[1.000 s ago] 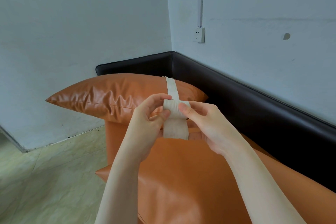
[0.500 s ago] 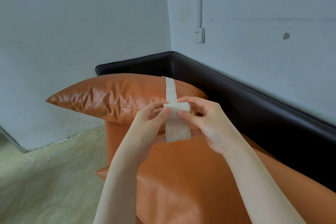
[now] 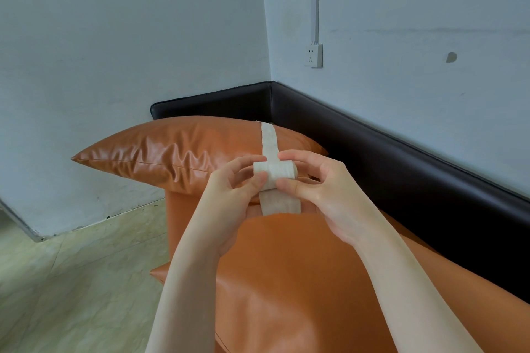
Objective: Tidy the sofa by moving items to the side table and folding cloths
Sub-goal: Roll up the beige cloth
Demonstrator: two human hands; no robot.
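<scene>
both hands, left hand and right hand, pinch the rolled white cloth strip over the orange pillow, fingers clamped on it.

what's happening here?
A person is rolling or folding up a long white cloth strip over an orange leather sofa. The left hand and right hand pinch the wound part from either side. The strip's free end trails over the orange leather cushion behind; another end hangs below.
</scene>
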